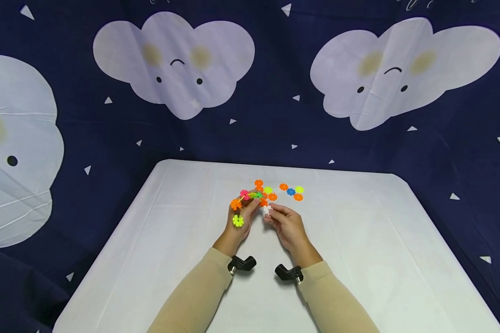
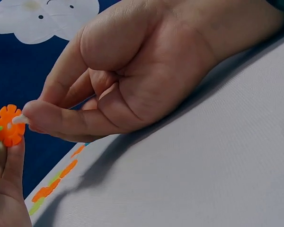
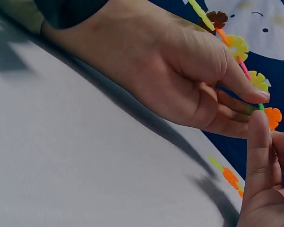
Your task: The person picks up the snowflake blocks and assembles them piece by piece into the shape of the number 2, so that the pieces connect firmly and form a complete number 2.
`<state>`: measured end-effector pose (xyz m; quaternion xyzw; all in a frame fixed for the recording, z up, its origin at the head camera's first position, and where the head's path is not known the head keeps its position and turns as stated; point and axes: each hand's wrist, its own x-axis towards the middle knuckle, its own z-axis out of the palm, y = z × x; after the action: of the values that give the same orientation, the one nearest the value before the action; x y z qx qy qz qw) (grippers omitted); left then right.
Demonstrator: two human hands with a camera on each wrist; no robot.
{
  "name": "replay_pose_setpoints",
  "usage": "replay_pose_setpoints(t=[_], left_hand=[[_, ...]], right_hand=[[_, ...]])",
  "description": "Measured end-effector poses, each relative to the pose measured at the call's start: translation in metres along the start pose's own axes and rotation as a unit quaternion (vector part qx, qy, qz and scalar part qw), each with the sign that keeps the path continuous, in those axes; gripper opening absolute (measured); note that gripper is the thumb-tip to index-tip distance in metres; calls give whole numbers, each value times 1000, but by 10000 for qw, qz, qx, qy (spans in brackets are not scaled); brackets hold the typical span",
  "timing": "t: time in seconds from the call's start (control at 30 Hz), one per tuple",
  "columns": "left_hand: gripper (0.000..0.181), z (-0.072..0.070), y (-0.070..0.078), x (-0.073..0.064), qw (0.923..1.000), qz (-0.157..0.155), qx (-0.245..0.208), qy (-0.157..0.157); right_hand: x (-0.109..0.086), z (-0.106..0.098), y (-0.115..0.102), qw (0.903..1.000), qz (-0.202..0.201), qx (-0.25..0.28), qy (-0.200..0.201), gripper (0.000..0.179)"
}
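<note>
My left hand (image 1: pixel 248 214) pinches a chain of interlocked plastic snowflake discs near its end, at a green disc (image 3: pixel 261 106). An orange disc (image 2: pixel 10 125) forms that end, while a yellow-green disc (image 1: pixel 238 220) hangs at the other, below the left wrist side. Pink, yellow, brown and more orange discs lie between. Between thumb and fingertips, my right hand (image 1: pixel 290 226) pinches a white snowflake disc (image 1: pixel 267 209). In the left wrist view, the white disc (image 2: pixel 21 119) touches or nearly touches the orange one; whether they interlock, I cannot tell.
Loose discs lie on the white table (image 1: pixel 358 240) beyond the hands: several orange ones (image 1: pixel 298 197), a blue one (image 1: pixel 290 191) and yellow-green ones (image 1: pixel 299 189). A dark blue cloth with clouds (image 1: pixel 175 64) hangs behind the table's far edge.
</note>
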<state>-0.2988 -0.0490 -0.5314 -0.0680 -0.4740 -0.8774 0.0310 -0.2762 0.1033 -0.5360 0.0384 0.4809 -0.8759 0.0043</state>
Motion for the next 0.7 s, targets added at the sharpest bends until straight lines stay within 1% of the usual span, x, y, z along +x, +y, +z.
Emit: replay_pose_setpoints(t=[0.13,0.2,0.3,0.37,0.43,0.47,0.5,0.57,0.6,0.7], left_hand=[[47,0,2,-2,9996,120,203,-145],[46,1,1,-3,9991,221,283,-221],[43,1,0,-3,9972,394,571,-275],[41,2,-1,-3,9956,512,735,-285],[39,3,-3,-3,9923,616,1035,-298],[39,4,-3,-3,9918,633,1069,-306],[37,4,-3,-3,9912,639,1126,-273],[34,4,-3,-3,9861,727,1479,-223],[33,4,-3,-3,9850,730,1554,-180],[33,3,-2,-4,9877,673,1408,-97]], right_hand=[[0,-2,0,10000,85,18,5,25],[0,-3,0,9999,132,70,38,23],[-1,-4,0,9997,158,152,98,23],[-1,-5,0,9997,113,167,109,23],[-2,-5,1,9999,6,101,96,23],[-2,-5,1,9999,-58,70,77,23],[-3,-4,1,9999,-123,39,64,23],[-4,-3,2,9997,-231,-7,45,24],[-4,-2,2,9996,-271,-33,34,24],[-4,0,4,9994,-338,-67,-24,25]])
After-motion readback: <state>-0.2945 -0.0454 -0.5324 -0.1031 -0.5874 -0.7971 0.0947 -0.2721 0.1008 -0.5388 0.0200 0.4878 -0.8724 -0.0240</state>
